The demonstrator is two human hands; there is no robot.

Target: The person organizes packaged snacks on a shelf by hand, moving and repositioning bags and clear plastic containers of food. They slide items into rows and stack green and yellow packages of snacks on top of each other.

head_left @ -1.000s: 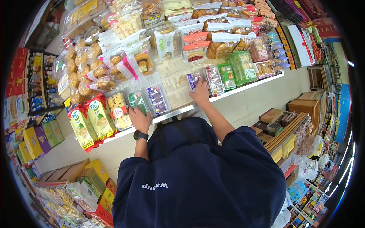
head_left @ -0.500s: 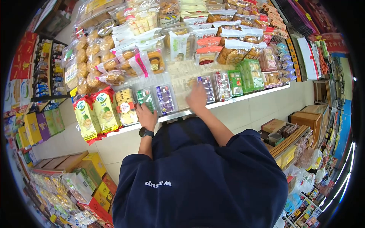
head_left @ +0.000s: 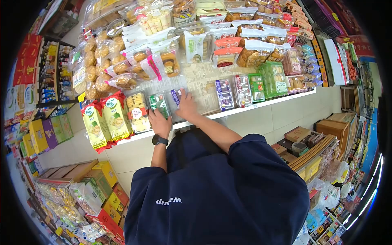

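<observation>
My left hand (head_left: 160, 123) lies with its fingers spread on the front part of a clear pastry pack with a green label (head_left: 158, 103). A dark watch sits on that wrist. My right hand (head_left: 187, 108) reaches over the neighbouring clear pack with a purple label (head_left: 175, 96), its fingers apart and touching the pack's right side. The hand covers part of this pack. To the left stands a pack of cookies with raisin-like dots (head_left: 137, 104). Farther right, beyond a bare stretch of the display surface, is another purple-labelled pack (head_left: 224, 94).
Yellow-green pie bags (head_left: 116, 116) overhang the front edge at the left. Bagged buns (head_left: 100, 69) and bread packs (head_left: 255, 53) fill the back. A green clear box (head_left: 275, 77) stands at the right. Cartons (head_left: 297, 134) are stacked behind on the right.
My right hand has moved left, from the right-hand purple-labelled pack to the one beside the green-labelled pack. My left hand stays on the green-labelled pack.
</observation>
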